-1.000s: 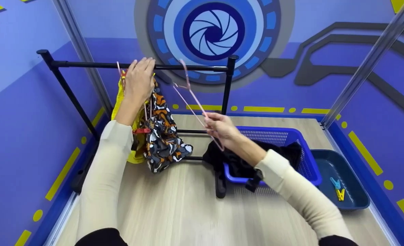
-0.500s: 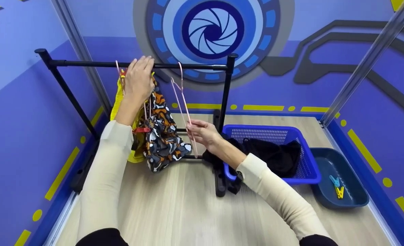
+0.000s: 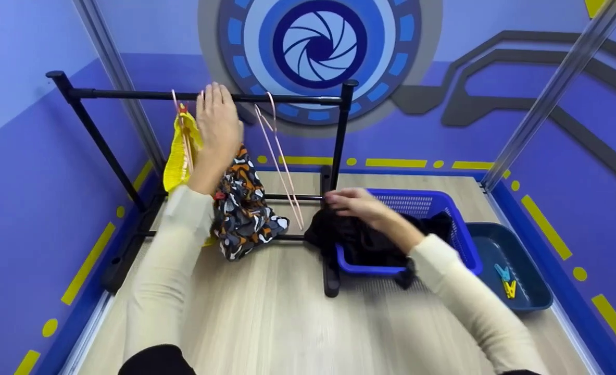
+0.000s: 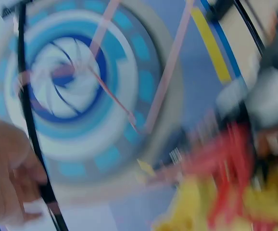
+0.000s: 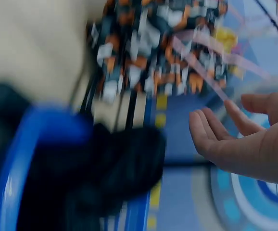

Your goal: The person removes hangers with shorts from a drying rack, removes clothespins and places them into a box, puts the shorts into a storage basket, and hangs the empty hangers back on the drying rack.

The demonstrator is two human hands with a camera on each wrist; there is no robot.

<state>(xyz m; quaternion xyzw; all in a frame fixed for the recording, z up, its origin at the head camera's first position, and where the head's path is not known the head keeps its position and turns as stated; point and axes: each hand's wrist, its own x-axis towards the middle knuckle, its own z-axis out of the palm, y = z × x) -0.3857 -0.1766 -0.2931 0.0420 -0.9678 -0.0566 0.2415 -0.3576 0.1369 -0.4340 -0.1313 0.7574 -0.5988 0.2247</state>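
My left hand (image 3: 217, 117) lies over the black rail (image 3: 130, 95) of a clothes rack, fingers extended, in front of the hanging clothes. Under it hangs a garment in a camouflage-like orange, grey, black and white pattern (image 3: 242, 208). Just left of it is a yellow garment (image 3: 175, 159) on a pink hanger, with a red clip (image 3: 183, 108) at its top. Further right, a bare pink hanger (image 3: 281, 161) hooks over the rail. My right hand (image 3: 362, 205) holds nothing, its fingers loosely extended above black clothing (image 3: 370, 239) in a blue basket (image 3: 370, 270).
A dark teal tray (image 3: 539, 291) right of the basket holds a blue clothespin (image 3: 502, 272) and a yellow clothespin (image 3: 510, 289). The rack's black foot (image 3: 331, 281) stands beside the basket. Decorated walls enclose the wooden surface on the left, back and right.
My right hand has hooked the pink hanger onto the rail, let it go and drawn back right over the basket. My left hand has shifted slightly right along the rail, showing more of the yellow garment.
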